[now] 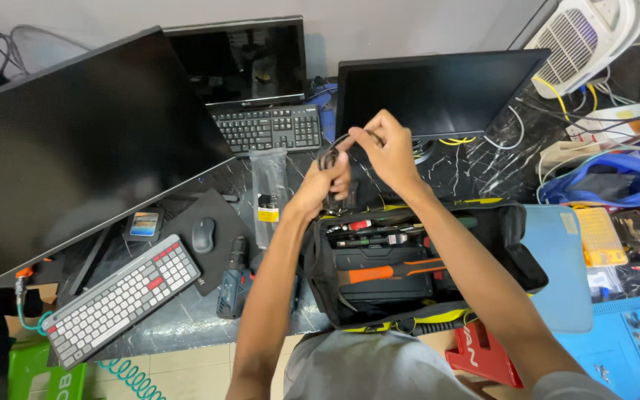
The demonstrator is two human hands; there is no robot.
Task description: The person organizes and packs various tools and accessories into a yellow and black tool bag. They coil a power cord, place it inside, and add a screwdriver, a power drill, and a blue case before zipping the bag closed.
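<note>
My 2 arms reach forward, forearms bare; my left hand (329, 180) curls closed, my right hand (388, 152) pinches with its fingers (361, 137) just above it.

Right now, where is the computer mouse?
The mouse lies on a dark pad at lower left, between the grey-and-red keyboard and the cordless drill.

Grey short-sleeved shirt, cloth plain and softly creased, showing below the wrists at the bottom edge. Bare forearms running up to left hand (329, 181) and right hand (388, 152). No rings, watch or gloves visible.
</note>
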